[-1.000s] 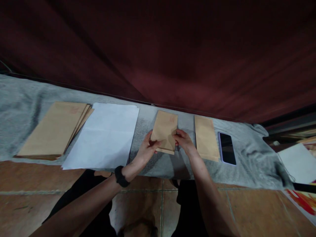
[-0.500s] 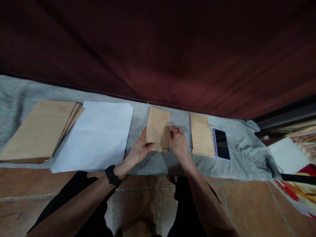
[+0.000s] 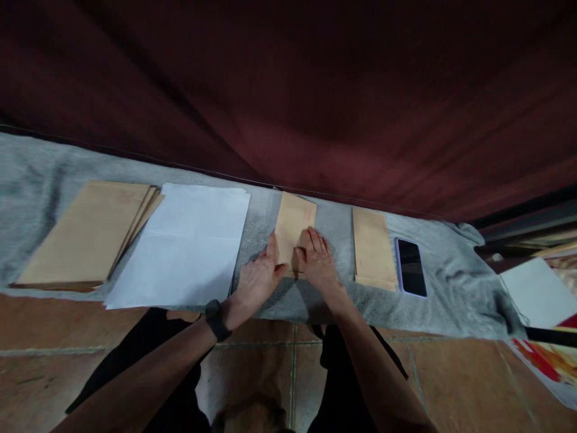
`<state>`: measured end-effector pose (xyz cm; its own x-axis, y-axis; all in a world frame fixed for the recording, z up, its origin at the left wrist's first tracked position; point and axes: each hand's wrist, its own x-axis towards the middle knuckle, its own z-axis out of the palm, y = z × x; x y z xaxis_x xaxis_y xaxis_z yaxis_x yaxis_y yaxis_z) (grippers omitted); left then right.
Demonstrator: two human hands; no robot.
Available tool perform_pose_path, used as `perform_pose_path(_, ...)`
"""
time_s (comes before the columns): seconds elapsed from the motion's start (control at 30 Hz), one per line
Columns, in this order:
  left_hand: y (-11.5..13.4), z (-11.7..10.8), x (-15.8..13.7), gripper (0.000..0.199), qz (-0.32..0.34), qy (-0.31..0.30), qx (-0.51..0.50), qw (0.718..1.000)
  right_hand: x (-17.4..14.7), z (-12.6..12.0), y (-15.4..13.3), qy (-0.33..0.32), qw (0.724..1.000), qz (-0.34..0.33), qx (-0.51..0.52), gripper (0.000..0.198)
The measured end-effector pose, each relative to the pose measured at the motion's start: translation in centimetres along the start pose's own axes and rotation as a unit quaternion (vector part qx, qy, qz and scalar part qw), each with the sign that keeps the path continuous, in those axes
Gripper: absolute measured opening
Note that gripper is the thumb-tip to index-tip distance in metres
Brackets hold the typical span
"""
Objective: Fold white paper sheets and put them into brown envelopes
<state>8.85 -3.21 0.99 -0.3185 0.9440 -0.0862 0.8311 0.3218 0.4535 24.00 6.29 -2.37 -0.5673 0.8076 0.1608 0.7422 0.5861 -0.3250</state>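
A brown paper envelope point(image 3: 292, 219) with faint red print near its top right lies before me, its lower part partly covered by my hands. Along its left edge rests my left hand point(image 3: 260, 273), fingers stretched and the thumb apart over the lower part. My right hand point(image 3: 319, 261) lies flat across the lower right side, fingers extended upward and thumb on the paper. Whether more than one envelope is under my hands I cannot tell. Right of them, similar small brown envelopes point(image 3: 374, 246) lie overlapped. A watch point(image 3: 217, 320) is on my left wrist.
White paper sheets point(image 3: 187, 240) lie left of my hands, beside a pile of larger brown envelopes point(image 3: 85, 234). A phone point(image 3: 411, 267) lies at the right. Everything rests on a grey cloth point(image 3: 455, 276), with a dark red curtain-like fabric point(image 3: 315, 120) behind and tiled floor point(image 3: 252, 367) below.
My right hand has moved from the envelope's right edge onto its lower face and flattened out. My left hand has turned, its fingers now along the left edge. The view has shifted slightly.
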Motion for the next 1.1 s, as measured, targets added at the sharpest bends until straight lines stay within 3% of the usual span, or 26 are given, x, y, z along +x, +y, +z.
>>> perform_pose_path(0.2, 0.3, 0.1, -0.6, 0.053, 0.154, 0.091, 0.170, 0.969, 0.1, 0.1, 0.4, -0.007, 1.000, -0.012, 0.001, 0.055)
perform_pose_path(0.37, 0.3, 1.6, -0.6, 0.057, 0.286, 0.050, 0.175, 0.941, 0.2, -0.1, 0.6, -0.017, 1.000, -0.014, 0.000, 0.052)
perform_pose_path(0.73, -0.2, 2.6, -0.2, 0.060, 0.319, 0.016, 0.144, 0.937, 0.9, -0.2, 1.3, -0.030, 0.999, -0.011, -0.008, 0.052)
perform_pose_path(1.1, -0.2, 2.7, -0.1, 0.053, 0.334, 0.021, 0.149, 0.930, 2.2, -0.7, 1.4, -0.030, 1.000, 0.004, -0.003, 0.052)
